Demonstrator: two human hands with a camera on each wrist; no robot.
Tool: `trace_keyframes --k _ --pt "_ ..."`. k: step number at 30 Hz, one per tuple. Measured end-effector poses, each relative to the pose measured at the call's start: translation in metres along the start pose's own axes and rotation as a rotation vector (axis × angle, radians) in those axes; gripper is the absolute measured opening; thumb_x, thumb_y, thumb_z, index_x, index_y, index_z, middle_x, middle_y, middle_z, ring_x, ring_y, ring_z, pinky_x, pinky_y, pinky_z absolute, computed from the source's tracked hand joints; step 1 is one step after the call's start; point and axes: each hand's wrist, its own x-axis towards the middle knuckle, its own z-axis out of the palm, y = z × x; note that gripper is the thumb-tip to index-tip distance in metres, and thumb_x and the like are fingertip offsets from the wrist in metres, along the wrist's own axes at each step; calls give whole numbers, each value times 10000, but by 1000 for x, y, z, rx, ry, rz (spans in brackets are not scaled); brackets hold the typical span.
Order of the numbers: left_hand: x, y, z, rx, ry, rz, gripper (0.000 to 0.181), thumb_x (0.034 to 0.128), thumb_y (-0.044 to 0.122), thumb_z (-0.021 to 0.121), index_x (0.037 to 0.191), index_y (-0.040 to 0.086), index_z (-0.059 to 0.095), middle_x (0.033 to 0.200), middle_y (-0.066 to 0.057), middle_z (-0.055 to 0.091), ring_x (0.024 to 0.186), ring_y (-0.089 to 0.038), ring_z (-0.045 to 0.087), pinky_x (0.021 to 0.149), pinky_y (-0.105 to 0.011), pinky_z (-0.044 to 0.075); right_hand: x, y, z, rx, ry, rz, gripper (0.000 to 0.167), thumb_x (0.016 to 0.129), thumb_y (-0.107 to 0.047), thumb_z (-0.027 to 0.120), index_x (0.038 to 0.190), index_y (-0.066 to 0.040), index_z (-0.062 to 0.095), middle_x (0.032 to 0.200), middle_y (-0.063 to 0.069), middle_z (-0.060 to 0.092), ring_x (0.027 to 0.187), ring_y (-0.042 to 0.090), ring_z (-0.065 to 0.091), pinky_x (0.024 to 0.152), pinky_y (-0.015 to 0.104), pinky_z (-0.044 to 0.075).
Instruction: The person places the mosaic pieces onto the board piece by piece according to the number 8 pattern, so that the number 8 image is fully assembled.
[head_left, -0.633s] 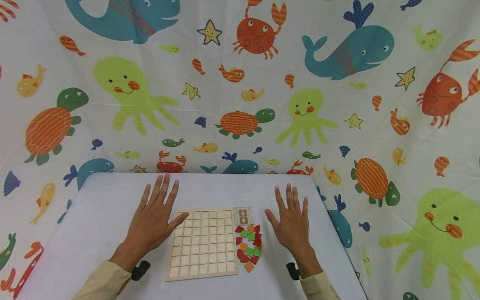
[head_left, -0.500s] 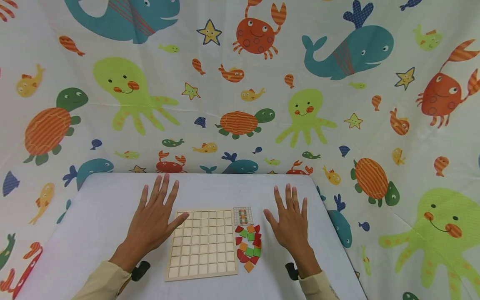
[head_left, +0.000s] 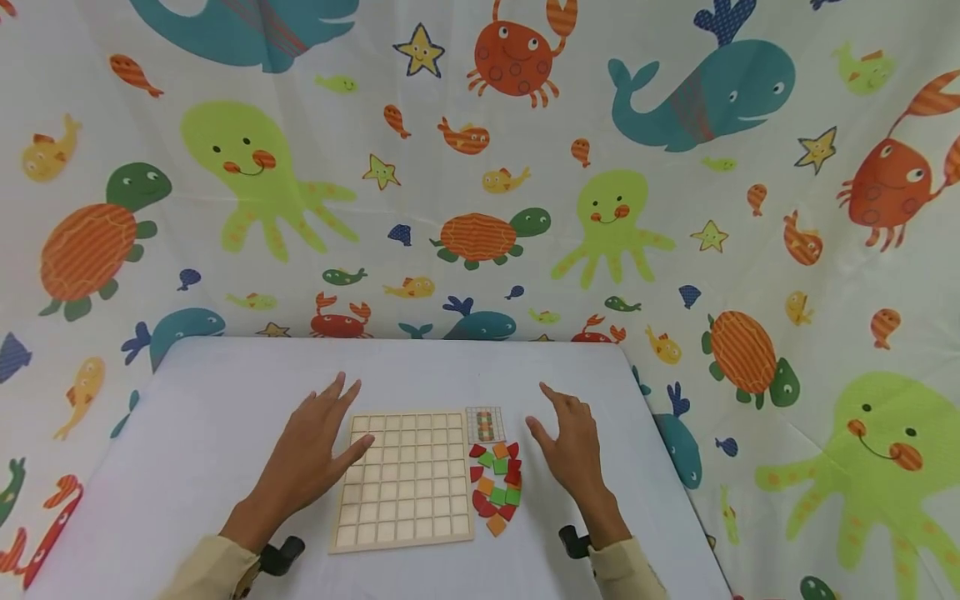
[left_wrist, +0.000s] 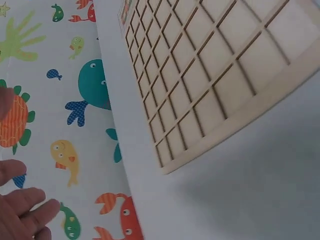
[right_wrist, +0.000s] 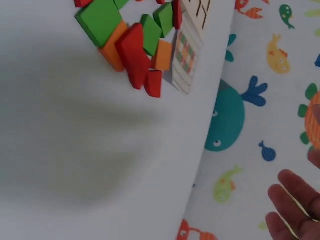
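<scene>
A wooden grid board (head_left: pixel 407 480) lies on the white table, its square cells holding nothing. My left hand (head_left: pixel 306 448) hovers at the board's left side, its thumb over the left edge in the head view. To the right of the board is a loose cluster of red, orange and green blocks (head_left: pixel 500 467), some square and some with a curved side. Above them lies a small card (head_left: pixel 485 425) printed with a grid and a coloured pattern. My right hand (head_left: pixel 573 442) hovers right of the blocks and card, apart from them. Both hands hold nothing, fingers loosely extended.
The white table (head_left: pixel 225 400) ends at the back against a hanging cloth (head_left: pixel 480 150) printed with sea animals. Each wrist wears a small black camera, the left camera (head_left: pixel 282 556) and the right camera (head_left: pixel 574 542).
Both hands were spread flat with fingers pointing away; now they are turned inward with fingers bent a little and drawn back slightly. The head view has shifted a bit. The board and blocks stay put.
</scene>
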Motion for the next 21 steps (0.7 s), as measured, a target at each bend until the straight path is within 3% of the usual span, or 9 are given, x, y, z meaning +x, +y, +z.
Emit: trace_keyframes --k 4,10,17,21 --pt "-18 -7 24 -149 10 -65 841 920 287 837 1624 82 426 1622 -228 501 1462 -476 503 1176 -735 383 -5 11 17 109 -23 66 511 917 -246 854 1403 -224 696 1158 99 738 1048 252 650 882 455 550" --pt "-46 -22 57 -297 28 -182 795 915 256 843 1592 80 467 1585 -226 539 1442 -504 494 1121 -755 389 -13 25 39 188 -135 181 367 930 -201 837 1287 -236 759 1064 58 741 973 211 655 852 360 555" --pt "-70 -35 79 -306 -6 -271 776 905 325 830 1565 87 499 1587 -236 531 1454 -550 445 1106 -816 348 -20 37 60 246 -275 261 290 941 -170 820 1228 -203 793 1039 11 737 942 157 644 788 292 627" --pt "-74 -38 87 -342 12 -254 798 858 331 867 1539 87 532 1601 -210 531 1485 -551 412 1103 -823 336 -19 40 68 222 -305 274 273 940 -165 820 1212 -183 800 1011 23 717 912 163 637 810 314 634"
